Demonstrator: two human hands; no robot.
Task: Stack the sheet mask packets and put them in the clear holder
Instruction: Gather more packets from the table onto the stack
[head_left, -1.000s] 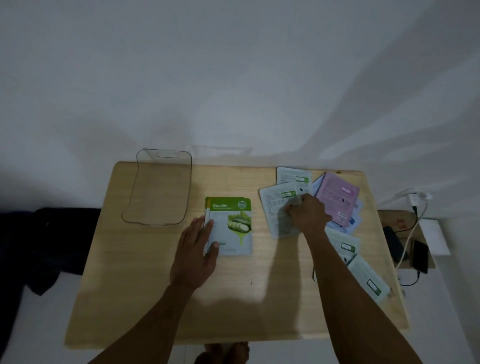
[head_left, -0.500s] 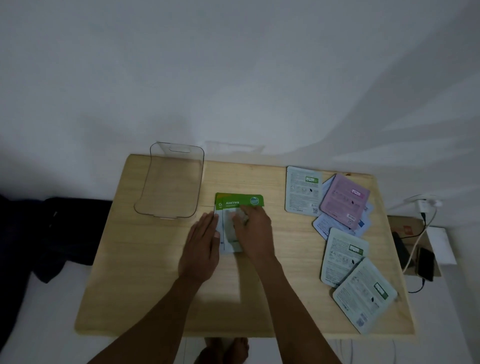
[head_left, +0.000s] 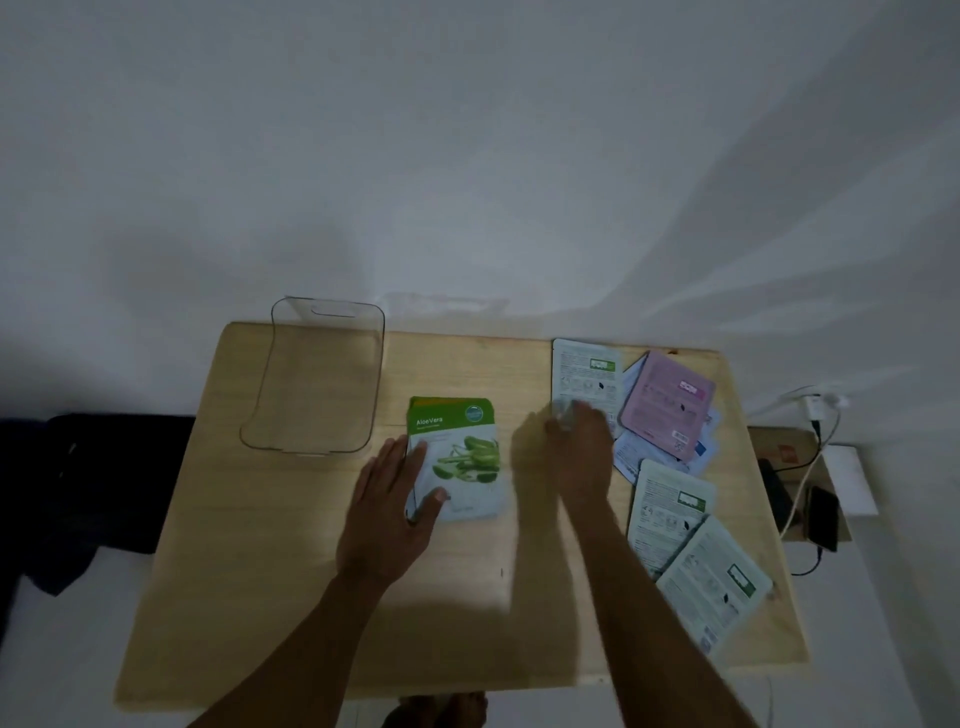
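A small stack of packets topped by a green Aloe Vera packet (head_left: 457, 457) lies at the middle of the wooden table (head_left: 270, 597). My left hand (head_left: 387, 514) rests flat against the stack's left edge, thumb on its lower corner. My right hand (head_left: 576, 452) reaches right and touches the lower edge of a pale face-down packet (head_left: 584, 374); whether it grips it is blurred. A pink packet (head_left: 667, 402) lies on bluish ones (head_left: 631, 452). Two more pale packets (head_left: 667, 509) (head_left: 714, 582) lie at the right front. The clear holder (head_left: 317, 374) stands empty at the back left.
A white wall rises behind the table. Right of the table, a low surface holds a dark phone (head_left: 823, 517), a white charger (head_left: 815, 408) and cables. Dark cloth (head_left: 88, 483) lies on the floor at the left. My feet (head_left: 436, 712) show under the front edge.
The pale packet my right hand held a second ago now lies flipped on the stack as the Aloe Vera packet. My right hand has moved right to the loose packets.
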